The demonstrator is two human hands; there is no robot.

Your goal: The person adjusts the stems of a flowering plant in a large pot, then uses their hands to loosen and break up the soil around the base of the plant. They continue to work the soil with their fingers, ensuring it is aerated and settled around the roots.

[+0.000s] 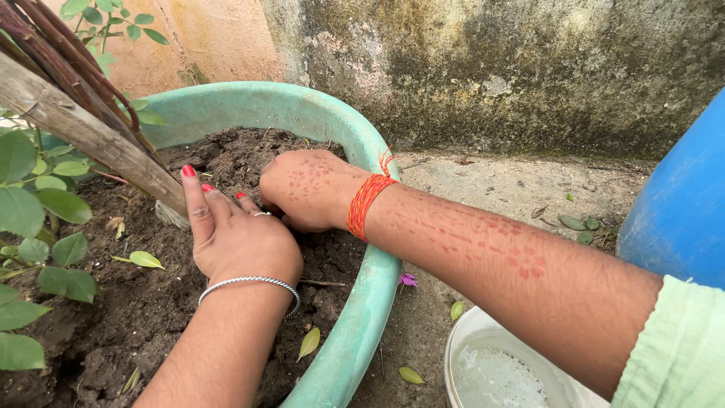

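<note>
**Both hands in the soil at the foot of a plant**

The left hand [238, 238] lies flat on the dark soil [151, 310] inside the green tub [362, 302], its fingers [198, 204] straight and pressed together, reaching towards the base of the woody stem [83, 132]. The right hand [306, 189] sits just beside it, near the tub's rim, curled knuckles-up with its fingertips down in the soil; whether they pinch anything I cannot tell, since they are hidden. A red thread band [366, 204] circles the right wrist, a silver bangle [253, 283] the left. A white bucket [468, 340] of water stands on the ground below the right forearm, with a blue barrel [680, 211] near it.

The likely risk: pressing hard so close to the stem could bruise roots or tilt the plant, and loose soil near the rim may spill over the edge.
</note>
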